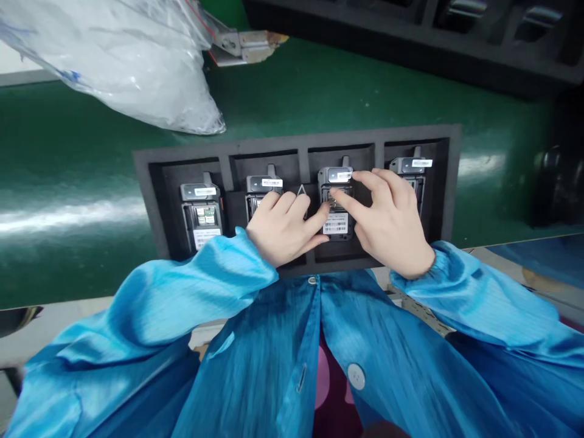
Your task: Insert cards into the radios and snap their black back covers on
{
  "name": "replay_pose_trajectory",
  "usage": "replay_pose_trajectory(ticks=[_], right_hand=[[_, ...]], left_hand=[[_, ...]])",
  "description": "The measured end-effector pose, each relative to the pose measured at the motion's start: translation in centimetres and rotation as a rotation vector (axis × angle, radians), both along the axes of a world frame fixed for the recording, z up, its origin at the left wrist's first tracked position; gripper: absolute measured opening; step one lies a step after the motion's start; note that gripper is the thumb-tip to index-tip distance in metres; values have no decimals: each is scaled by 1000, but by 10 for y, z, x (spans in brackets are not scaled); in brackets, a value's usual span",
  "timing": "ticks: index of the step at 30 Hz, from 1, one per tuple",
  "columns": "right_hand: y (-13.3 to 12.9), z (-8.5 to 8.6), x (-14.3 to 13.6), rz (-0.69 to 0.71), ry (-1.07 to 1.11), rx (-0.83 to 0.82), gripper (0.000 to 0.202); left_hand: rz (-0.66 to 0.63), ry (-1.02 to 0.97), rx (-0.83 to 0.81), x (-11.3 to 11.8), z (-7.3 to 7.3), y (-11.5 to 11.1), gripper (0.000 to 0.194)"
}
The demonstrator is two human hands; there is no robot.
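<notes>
Several dark handheld devices with stub antennas lie in a black foam tray, their backs showing open compartments and white barcode labels. Both hands are at the third device from the left (336,226). My left hand (285,225) has its index fingertip and thumb apart at that device's left edge, its other fingers bent. My right hand (387,210) has one extended fingertip in the device's compartment and another at its top label; the thumb lies near its right side. Under my left hand, the second device (260,184) is partly covered. The rightmost device (410,165) is partly behind my right hand.
The black foam tray (303,141) rests on a green tabletop (68,158) close to my body. The leftmost device (203,213) sits uncovered by my hands. A clear plastic bag (150,73) lies at back left beside a metal bracket (246,45). Another dark tray (410,52) stands behind.
</notes>
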State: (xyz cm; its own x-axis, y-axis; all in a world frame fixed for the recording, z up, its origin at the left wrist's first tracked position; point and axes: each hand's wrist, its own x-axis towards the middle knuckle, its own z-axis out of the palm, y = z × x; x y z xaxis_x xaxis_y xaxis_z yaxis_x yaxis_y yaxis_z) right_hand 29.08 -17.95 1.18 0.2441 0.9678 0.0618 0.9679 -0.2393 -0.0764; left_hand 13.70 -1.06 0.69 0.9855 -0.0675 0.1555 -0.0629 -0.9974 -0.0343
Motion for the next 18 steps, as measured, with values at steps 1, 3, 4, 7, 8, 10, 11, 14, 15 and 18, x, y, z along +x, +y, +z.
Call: replay_pose_trajectory(ticks=[1,3,4,7,8,10,11,14,15,18], right_hand=[[0,0,0,5,-16,-2,56],[-2,0,-1,10,-33,-7,58],[-3,0,-1,7,-32,-9,59],[-8,-1,-2,-37,-31,-16,61],[-9,-2,-2,-56,-37,-17,61],[-10,-2,-2,-84,-49,-28,61],[-10,-2,-3,-91,-49,-36,62],[-10,-1,-3,-93,-29,-47,63],[-10,0,-3,-94,-21,-36,61],[-15,3,-5,-94,-18,32,51]], left_hand=[[-1,9,2,-1,0,0,54],[1,27,8,-1,1,0,53],[0,30,9,-2,2,-1,54],[-9,22,1,-2,3,-3,58],[-6,24,-5,-2,2,-3,58],[5,32,-15,-1,1,-4,59],[13,37,-17,-1,0,-5,58],[21,42,-18,0,0,-5,58],[20,38,-26,0,2,-5,59],[13,29,-126,-5,9,-2,59]])
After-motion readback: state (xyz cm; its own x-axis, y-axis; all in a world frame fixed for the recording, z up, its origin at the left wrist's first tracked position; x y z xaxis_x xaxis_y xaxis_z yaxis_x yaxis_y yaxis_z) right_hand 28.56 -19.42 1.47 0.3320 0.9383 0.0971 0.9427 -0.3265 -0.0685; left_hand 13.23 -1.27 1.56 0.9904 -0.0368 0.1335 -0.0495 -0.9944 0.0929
